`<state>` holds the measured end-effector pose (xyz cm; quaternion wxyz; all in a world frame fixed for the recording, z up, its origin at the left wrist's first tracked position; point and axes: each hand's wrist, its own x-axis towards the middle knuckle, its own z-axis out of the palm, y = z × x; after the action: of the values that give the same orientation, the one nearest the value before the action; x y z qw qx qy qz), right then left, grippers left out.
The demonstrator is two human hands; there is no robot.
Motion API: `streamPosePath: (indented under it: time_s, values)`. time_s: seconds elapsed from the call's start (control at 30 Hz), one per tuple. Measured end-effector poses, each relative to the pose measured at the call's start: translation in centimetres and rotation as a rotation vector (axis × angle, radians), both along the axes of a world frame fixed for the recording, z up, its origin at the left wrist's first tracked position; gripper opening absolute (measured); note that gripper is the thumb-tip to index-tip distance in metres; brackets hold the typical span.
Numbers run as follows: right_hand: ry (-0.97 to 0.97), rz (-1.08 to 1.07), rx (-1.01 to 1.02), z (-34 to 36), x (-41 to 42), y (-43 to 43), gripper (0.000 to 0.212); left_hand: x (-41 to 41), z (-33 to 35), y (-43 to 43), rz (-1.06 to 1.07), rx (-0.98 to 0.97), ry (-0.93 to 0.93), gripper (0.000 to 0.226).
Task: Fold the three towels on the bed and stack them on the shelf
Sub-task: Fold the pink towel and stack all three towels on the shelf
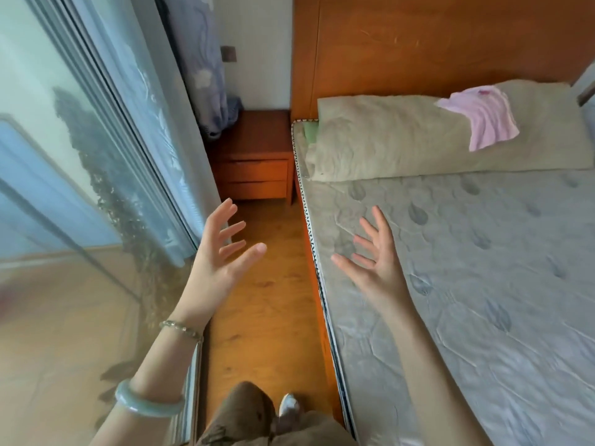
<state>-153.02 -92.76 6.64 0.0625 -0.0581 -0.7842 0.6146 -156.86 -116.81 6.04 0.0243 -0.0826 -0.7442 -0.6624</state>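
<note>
The left hand [222, 252] and right hand [376, 262] are held empty, fingers spread - likely readied for the pink towel [483, 117] crumpled at the head edge of the bed [450, 284].

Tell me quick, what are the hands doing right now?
Left hand: open, fingers spread, holding nothing.
Right hand: open, fingers spread, holding nothing, over the mattress.
</note>
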Motion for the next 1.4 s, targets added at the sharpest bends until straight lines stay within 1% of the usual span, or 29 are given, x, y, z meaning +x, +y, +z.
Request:
streamPosePath:
  time_s: [0.23, 0.33, 0.43, 0.53, 0.6, 0.7, 0.77, 0.97, 1.03, 1.13, 1.27, 1.3, 1.4]
  values:
    - [0.028, -0.055, -0.015, -0.5, -11.9, 1.3, 0.097, -13.3, -0.9, 1.3, -0.054, -0.020, 0.001, 0.094]
    - [0.044, -0.117, -0.002, -0.5, -17.7, 1.6, 0.100, -20.6, -1.0, 1.7, -0.122, -0.015, 0.023, 0.095]
    - [0.073, -0.198, 0.002, 0.3, -23.6, 1.8, 0.097, -28.1, -0.3, 2.3, -0.212, -0.028, 0.059, 0.098]
    - [0.089, -0.266, -0.001, 1.1, -28.3, 2.0, 0.097, -34.7, 0.9, 3.2, -0.300, -0.036, 0.054, 0.103]
    - [0.099, -0.315, -0.007, 1.4, -30.9, 2.2, 0.098, -38.7, 1.4, 4.0, -0.367, -0.040, 0.070, 0.099]
    - [0.091, -0.371, -0.016, 1.7, -34.0, 2.8, 0.097, -43.2, 1.6, 5.8, -0.454, -0.020, 0.071, 0.086]
    - [0.094, -0.417, -0.021, 1.7, -35.9, 3.6, 0.095, -45.9, 1.5, 7.2, -0.489, -0.014, 0.069, 0.083]
    - [0.100, -0.546, 0.016, 0.7, -42.2, 8.6, 0.092, -54.6, 0.6, 13.4, -0.570, -0.027, 0.065, 0.077]
    - [0.109, -0.579, 0.017, 0.0, -44.8, 11.1, 0.092, -57.9, 0.2, 16.1, -0.602, -0.044, 0.067, 0.079]
    - [0.120, -0.638, 0.002, -0.7, -48.6, 14.7, 0.095, -62.4, 0.0, 20.6, -0.650, -0.076, 0.062, 0.085]
    - [0.121, -0.700, -0.008, -0.8, -53.7, 20.3, 0.101, -68.2, 0.7, 27.7, -0.703, -0.143, 0.052, 0.080]
    - [0.119, -0.717, -0.011, -0.8, -54.6, 21.5, 0.101, -69.3, 1.0, 29.3, -0.726, -0.153, 0.052, 0.081]
    - [0.113, -0.754, -0.001, -0.7, -57.0, 25.4, 0.101, -72.4, 1.2, 34.1, -0.776, -0.164, 0.054, 0.094]
